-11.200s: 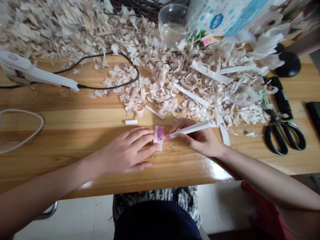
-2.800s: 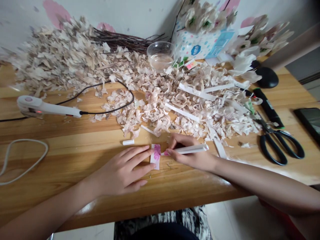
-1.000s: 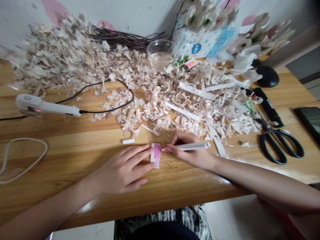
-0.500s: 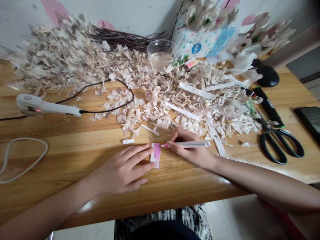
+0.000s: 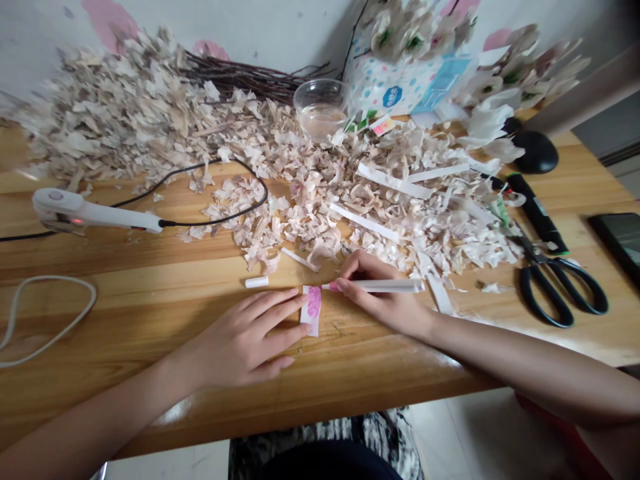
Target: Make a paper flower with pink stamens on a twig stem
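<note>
A small white paper strip [image 5: 311, 325] lies on the wooden table [image 5: 165, 273], its upper part coloured pink-purple. My left hand [image 5: 247, 337] rests flat with fingers spread, and its fingertips press on the strip's left edge. In my right hand [image 5: 377, 290] is a white marker pen [image 5: 393, 287], pinched near its pink tip. The tip points left at the strip's upper right edge; whether it touches the paper I cannot tell. A white pen cap [image 5: 257, 282] lies just above my left fingers.
Behind my hands spreads a large heap of dry pale petals [image 5: 280, 153] with white paper strips on it. Black-handled scissors [image 5: 563, 287] and a phone [image 5: 620, 240] lie at the right. On the left are a white corded tool [image 5: 95, 212] and a white cable [image 5: 93, 293]. A clear plastic bowl [image 5: 320, 110] stands farther back.
My right hand and the marker have shifted slightly up and to the right. My left hand and the paper strip stay where they were.
</note>
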`<state>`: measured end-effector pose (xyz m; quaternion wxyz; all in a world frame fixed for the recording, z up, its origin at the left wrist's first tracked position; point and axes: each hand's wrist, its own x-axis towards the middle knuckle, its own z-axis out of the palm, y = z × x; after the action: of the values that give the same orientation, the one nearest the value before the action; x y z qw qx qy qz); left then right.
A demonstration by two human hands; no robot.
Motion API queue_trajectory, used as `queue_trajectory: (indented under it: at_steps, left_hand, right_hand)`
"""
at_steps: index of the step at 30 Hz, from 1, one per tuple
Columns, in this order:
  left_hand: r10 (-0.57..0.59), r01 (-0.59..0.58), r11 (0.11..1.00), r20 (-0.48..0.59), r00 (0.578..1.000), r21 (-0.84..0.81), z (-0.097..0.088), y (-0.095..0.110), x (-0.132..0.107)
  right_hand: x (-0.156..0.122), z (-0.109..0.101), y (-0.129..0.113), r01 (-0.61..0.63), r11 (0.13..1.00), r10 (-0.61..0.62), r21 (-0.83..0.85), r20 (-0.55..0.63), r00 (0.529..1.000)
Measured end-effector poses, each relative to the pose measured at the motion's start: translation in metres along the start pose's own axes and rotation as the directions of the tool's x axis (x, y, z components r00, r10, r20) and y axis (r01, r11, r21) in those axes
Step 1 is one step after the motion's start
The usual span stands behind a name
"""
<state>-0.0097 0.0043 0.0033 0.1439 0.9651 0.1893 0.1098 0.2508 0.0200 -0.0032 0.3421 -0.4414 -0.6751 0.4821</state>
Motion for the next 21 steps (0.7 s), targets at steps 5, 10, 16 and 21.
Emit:
queue_trajectory:
  at_steps: [5, 10, 16, 21]
  left_hand:
    - [0.002, -0.002, 1.000, 0.003, 1.000, -0.007, 0.0004, -0.0002, -0.0004]
    - [-0.001, 0.001, 1.000, -0.008, 1.000, -0.013, 0.0009, 0.0001, -0.0002]
    - [0.005, -0.005, 1.000, -0.016, 1.000, 0.001, 0.0000, -0.0002, 0.0010]
    - [0.017, -0.017, 1.000, -0.012, 1.000, 0.017, -0.0008, -0.0001, 0.0010]
  right_hand:
    - [0.0009, -0.0008, -0.0002, 0.004, 1.000, -0.004, -0.017, -0.009, 1.000]
    - [-0.0015, -0.0013, -0.0005, 0.125, 0.990, -0.126, 0.062, 0.015, 0.992]
    - [-0.0004, -0.0021, -0.0029, 0.222, 0.975, -0.223, 0.035, 0.263, 0.939]
    - [0.0014, -0.0020, -0.0070, 0.210, 0.978, -0.197, -0.012, 0.303, 0.932]
